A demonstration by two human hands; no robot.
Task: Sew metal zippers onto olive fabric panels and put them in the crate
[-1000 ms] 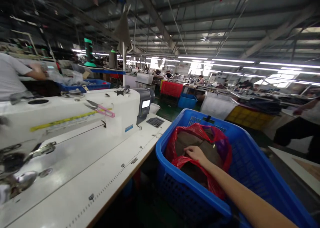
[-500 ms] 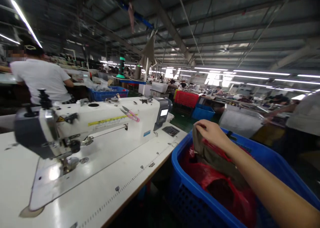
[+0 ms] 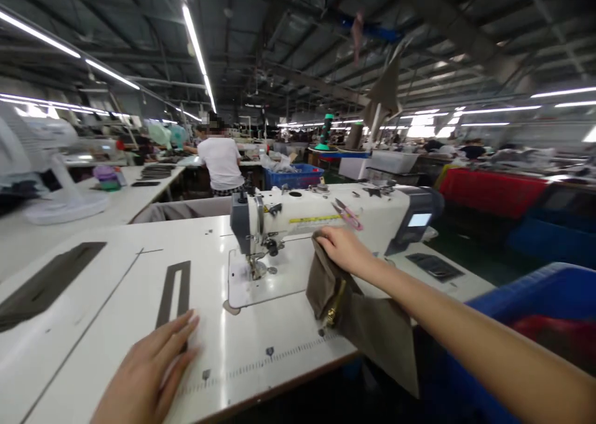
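My right hand (image 3: 343,249) is closed on a brown fabric piece (image 3: 367,324) with a brass zipper, holding it above the white sewing table (image 3: 261,337), right of the needle. The cloth hangs down past the table's front edge. A white sewing machine (image 3: 326,219) stands just behind that hand, with pink-handled snips (image 3: 348,215) lying on its arm. My left hand (image 3: 149,368) lies flat and open on the table near the front edge, its fingertips touching a long dark fabric strip (image 3: 174,292).
A blue basket (image 3: 535,300) with a red bag in it stands at the right. Another dark strip (image 3: 46,284) lies at the table's left. A white fan (image 3: 41,169) stands on the neighbouring table. A person in a white shirt (image 3: 222,162) sits behind the machine.
My right hand has lifted the brown fabric out of the red bag in the blue basket and carried it left onto the sewing table. My left hand has come into view.
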